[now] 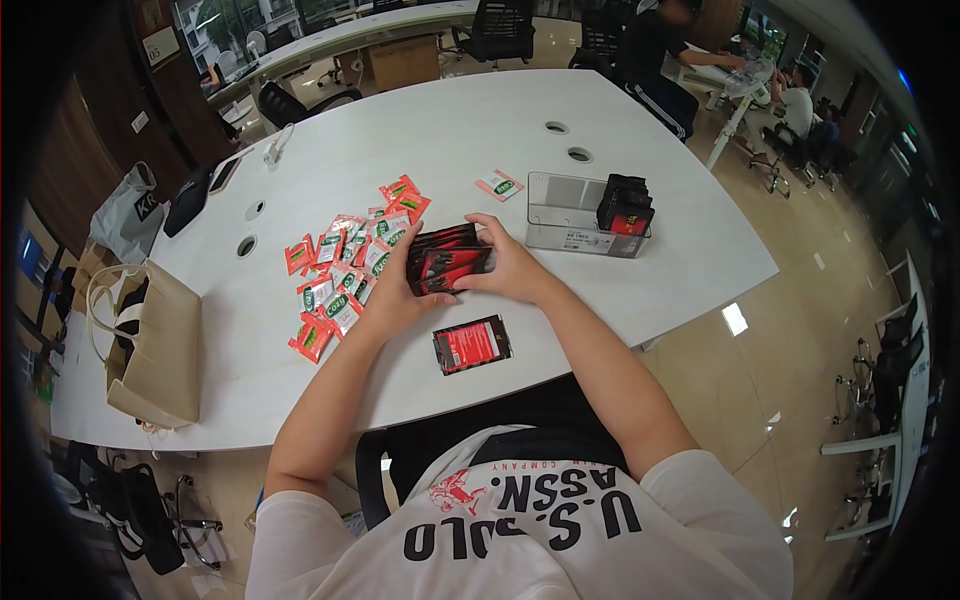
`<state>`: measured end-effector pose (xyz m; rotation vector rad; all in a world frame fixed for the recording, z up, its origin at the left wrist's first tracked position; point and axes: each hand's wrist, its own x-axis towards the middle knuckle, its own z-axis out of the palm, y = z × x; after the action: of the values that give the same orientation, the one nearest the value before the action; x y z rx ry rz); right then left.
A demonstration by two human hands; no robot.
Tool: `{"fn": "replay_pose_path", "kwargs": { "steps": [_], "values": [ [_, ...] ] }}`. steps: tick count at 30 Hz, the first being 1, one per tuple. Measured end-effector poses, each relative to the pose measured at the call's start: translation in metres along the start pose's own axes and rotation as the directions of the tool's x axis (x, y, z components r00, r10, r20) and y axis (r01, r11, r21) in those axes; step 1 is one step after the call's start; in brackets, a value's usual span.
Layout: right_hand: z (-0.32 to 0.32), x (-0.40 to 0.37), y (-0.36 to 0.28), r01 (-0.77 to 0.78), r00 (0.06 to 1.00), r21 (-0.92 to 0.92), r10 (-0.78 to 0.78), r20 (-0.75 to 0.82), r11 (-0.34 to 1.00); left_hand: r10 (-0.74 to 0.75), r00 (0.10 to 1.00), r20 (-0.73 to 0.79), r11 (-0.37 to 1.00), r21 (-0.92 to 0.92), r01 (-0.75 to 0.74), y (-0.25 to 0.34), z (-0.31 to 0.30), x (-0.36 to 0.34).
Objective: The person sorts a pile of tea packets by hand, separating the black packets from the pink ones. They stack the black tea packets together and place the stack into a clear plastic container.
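Between my two hands is a bundle of black-and-red sachets (448, 262), held on edge over the white table. My left hand (398, 290) is wrapped round its left side, the thumb at the near edge. On the other side my right hand (512, 268) grips it, fingers at the far edge and thumb in front. A single black-and-red sachet (472, 345) lies flat just below my hands. Close to my left hand spreads a pile of orange-and-white sachets (345, 280), some with a green label. One more orange-and-white sachet (499, 185) lies apart, beyond my right hand.
A transparent plastic holder (560, 232) stands to the right, with black sachets (627, 200) in its right compartment. On the left are a cream handbag (165, 350), a black pouch (188, 205) and a phone (225, 175). People sit beyond the table at the upper right.
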<state>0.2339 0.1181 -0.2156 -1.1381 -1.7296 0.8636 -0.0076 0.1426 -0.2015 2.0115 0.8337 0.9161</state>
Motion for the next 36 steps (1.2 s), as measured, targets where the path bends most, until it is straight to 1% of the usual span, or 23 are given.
{"fn": "replay_pose_path", "kwargs": {
  "steps": [1, 4, 7, 10, 13, 16, 19, 22, 25, 28, 31, 34, 36],
  "values": [
    [-0.001, 0.000, -0.001, 0.013, 1.000, 0.004, -0.013, 0.006, 1.000, 0.028, 1.000, -0.005, 0.999, 0.036, -0.028, 0.000, 0.000, 0.000],
    [0.000, 0.000, 0.000, 0.078, 0.997, 0.033, -0.078, 0.015, 0.996, 0.085, 0.996, 0.007, 0.996, 0.032, -0.085, -0.002, 0.001, 0.000],
    [0.001, 0.001, -0.001, 0.135, 0.991, 0.033, -0.135, 0.021, 0.990, 0.143, 0.989, 0.025, 0.987, 0.071, -0.145, -0.001, -0.002, 0.000],
    [0.000, 0.000, -0.005, 0.113, 0.993, 0.059, -0.114, 0.015, 0.992, 0.180, 0.984, -0.001, 0.981, 0.076, -0.179, -0.010, -0.001, 0.003],
    [-0.002, -0.002, -0.012, 0.090, 0.995, 0.021, -0.090, 0.038, 0.996, 0.204, 0.979, 0.005, 0.969, 0.141, -0.203, -0.008, -0.001, 0.001],
    [-0.001, -0.003, -0.015, 0.123, 0.991, -0.024, -0.122, 0.049, 0.992, 0.255, 0.967, 0.015, 0.940, 0.231, -0.252, -0.008, -0.004, 0.001],
    [0.000, -0.005, -0.020, 0.164, 0.986, -0.188, -0.164, 0.013, 0.968, 0.269, 0.961, 0.058, 0.935, 0.222, -0.275, -0.006, -0.009, 0.002],
    [0.001, -0.007, -0.028, 0.161, 0.986, -0.243, -0.165, 0.005, 0.957, 0.176, 0.981, 0.077, 0.960, 0.209, -0.188, 0.009, -0.010, -0.002],
    [-0.001, -0.004, -0.029, 0.123, 0.991, -0.236, -0.107, 0.080, 0.964, 0.193, 0.979, 0.059, 0.955, 0.219, -0.201, 0.010, -0.011, -0.001],
    [0.000, -0.005, -0.033, 0.147, 0.988, -0.240, -0.129, 0.090, 0.959, 0.202, 0.975, 0.096, 0.927, 0.303, -0.222, 0.006, -0.012, -0.003],
    [-0.001, -0.006, -0.034, 0.092, 0.990, -0.209, -0.066, 0.127, 0.974, 0.211, 0.974, 0.081, 0.944, 0.243, -0.225, 0.010, -0.009, -0.004],
    [0.000, -0.005, -0.032, 0.085, 0.991, -0.205, -0.062, 0.118, 0.975, 0.171, 0.980, 0.101, 0.969, 0.160, -0.186, 0.012, -0.009, -0.004],
    [0.000, -0.006, -0.034, 0.076, 0.992, -0.203, -0.054, 0.111, 0.976, 0.180, 0.978, 0.107, 0.960, 0.198, -0.198, 0.012, -0.009, -0.004]
  ]
}}
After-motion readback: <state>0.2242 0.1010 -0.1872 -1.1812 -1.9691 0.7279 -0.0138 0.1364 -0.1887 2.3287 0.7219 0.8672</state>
